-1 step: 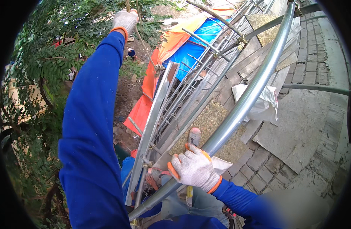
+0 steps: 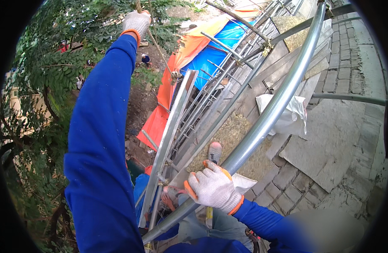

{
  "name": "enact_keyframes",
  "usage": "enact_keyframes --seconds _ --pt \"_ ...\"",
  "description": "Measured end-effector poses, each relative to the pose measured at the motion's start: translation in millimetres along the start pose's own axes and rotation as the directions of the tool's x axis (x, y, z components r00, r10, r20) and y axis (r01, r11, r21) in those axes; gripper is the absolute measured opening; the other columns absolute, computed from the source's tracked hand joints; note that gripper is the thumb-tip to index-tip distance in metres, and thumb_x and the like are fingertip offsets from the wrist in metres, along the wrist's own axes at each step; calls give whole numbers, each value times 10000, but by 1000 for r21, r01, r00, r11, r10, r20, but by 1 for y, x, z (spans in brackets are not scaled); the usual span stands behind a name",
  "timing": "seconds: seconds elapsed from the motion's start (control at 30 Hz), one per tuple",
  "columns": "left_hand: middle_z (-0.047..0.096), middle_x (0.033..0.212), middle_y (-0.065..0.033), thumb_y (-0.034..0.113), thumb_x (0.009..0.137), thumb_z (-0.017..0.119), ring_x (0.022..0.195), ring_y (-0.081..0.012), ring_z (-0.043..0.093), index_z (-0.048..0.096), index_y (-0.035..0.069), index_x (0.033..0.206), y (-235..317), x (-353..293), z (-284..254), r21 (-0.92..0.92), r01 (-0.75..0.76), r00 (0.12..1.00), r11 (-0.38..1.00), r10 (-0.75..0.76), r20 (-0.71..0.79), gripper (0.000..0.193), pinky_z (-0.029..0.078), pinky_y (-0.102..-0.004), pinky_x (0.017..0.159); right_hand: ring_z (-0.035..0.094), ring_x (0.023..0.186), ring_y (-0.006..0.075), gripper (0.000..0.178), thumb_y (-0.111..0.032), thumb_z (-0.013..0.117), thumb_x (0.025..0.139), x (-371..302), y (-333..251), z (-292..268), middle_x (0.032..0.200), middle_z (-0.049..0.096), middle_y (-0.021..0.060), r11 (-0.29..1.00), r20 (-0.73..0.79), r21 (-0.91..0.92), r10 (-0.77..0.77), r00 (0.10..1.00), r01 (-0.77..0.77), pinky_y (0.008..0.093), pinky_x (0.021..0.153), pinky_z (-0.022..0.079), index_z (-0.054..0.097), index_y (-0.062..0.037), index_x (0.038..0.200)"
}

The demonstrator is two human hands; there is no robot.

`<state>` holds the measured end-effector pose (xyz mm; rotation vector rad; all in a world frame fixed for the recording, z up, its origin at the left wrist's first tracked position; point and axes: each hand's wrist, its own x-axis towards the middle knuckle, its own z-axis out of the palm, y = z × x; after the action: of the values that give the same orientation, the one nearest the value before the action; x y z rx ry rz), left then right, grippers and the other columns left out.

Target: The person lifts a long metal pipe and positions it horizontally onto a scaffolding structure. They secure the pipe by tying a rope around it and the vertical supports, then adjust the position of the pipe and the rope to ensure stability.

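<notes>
My left hand [image 2: 136,23], in a white knit glove with an orange cuff, is raised at the top left and closed round a rope [image 2: 138,6]. Another stretch of rope [image 2: 159,49] slants down to a knot by the upper end of a long metal channel [image 2: 170,122], which stands tilted outside the railing. Lower down, my gloved right hand [image 2: 214,187] wraps over a thick, shiny metal pipe [image 2: 261,133]. This pipe curves from the bottom centre to the top right. Part of the grip is hidden beneath the palm.
Scaffold tubes [image 2: 210,80] and boards run along the left drop. Below lie orange [image 2: 160,111] and blue [image 2: 213,55] tarps; leafy branches [image 2: 38,92] crowd the left. A white sack [image 2: 282,111] rests on the brick-paved surface [image 2: 282,179]. Another person's bare hand [image 2: 167,201] shows below.
My left hand and the rope in it have shifted very slightly to the left. My right hand stays on the pipe.
</notes>
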<state>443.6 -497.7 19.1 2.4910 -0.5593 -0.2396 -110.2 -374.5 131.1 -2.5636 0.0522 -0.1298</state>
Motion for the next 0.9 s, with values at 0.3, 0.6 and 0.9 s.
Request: enact_keyframes --seconds 0.3,0.6,0.9 --pt "700 920 -160 185 1046 653 693 -255 683 685 -60 1116 121 36 0 -630 -214 929 747 355 105 257 582 -397 559 678 695 250 252 -271 765 911 -5 6 6 750 656 69 1000 -4 2 25 1000 -25 486 983 585 715 -32 974" --pt "683 1415 -213 243 1019 754 1285 -271 677 538 -34 1503 100 -161 23 -296 -233 924 926 306 231 598 548 -395 1080 679 771 283 170 -221 673 968 0 1 1 760 606 87 994 31 106 4 1000 -7 496 1004 563 658 -66 899" --pt "751 1245 -215 193 1071 645 1139 -322 744 674 -31 1330 -101 -593 -136 218 379 586 899 -415 696 344 575 -397 980 696 793 271 159 -220 661 956 -4 0 5 783 627 75 997 57 81 -24 998 19 514 1016 551 673 -63 967"
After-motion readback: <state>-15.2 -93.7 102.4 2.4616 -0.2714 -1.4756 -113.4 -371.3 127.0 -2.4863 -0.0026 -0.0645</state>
